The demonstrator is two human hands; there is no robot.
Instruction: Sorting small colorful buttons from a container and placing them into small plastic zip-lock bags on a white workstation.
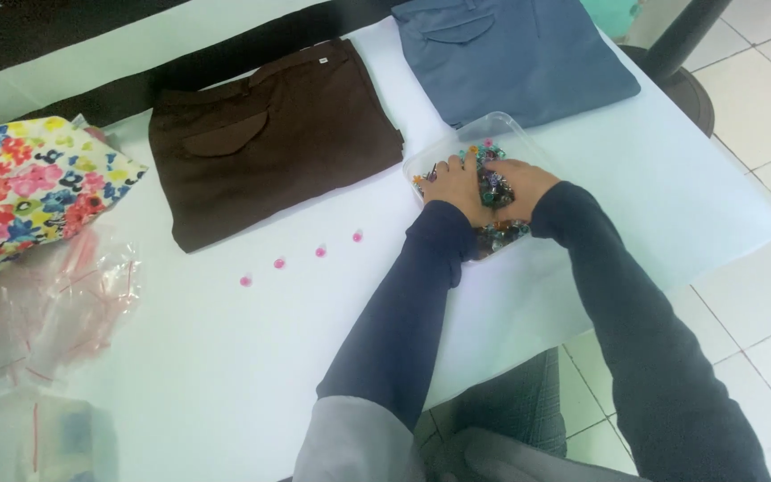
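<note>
White covered the worktop (225, 375), and at its near left corner lay crumpled clear plastic bags (55, 303) with thin red strips. Both dark-sleeved arms reached from the near edge toward the right side, where the left hand (453, 186) and the right hand (518, 183) rested side by side, palms down, in a clear plastic tray (515, 129). The tray held a heap of small multicoloured beads (495, 234) (green, pink and dark ones showed between and below the hands). Fingers of both hands were spread over the heap and pressed into it; whether either actually pinched a bead, I could not tell. Left of the tray, four pink beads (300, 259) lay apart in a slanting row on the bare cloth. Beyond them sat folded brown trousers (269, 134), with folded blue trousers (510, 54) at the far right corner, just past the tray. Floral fabric (29, 183) lay bunched at the left edge.
</note>
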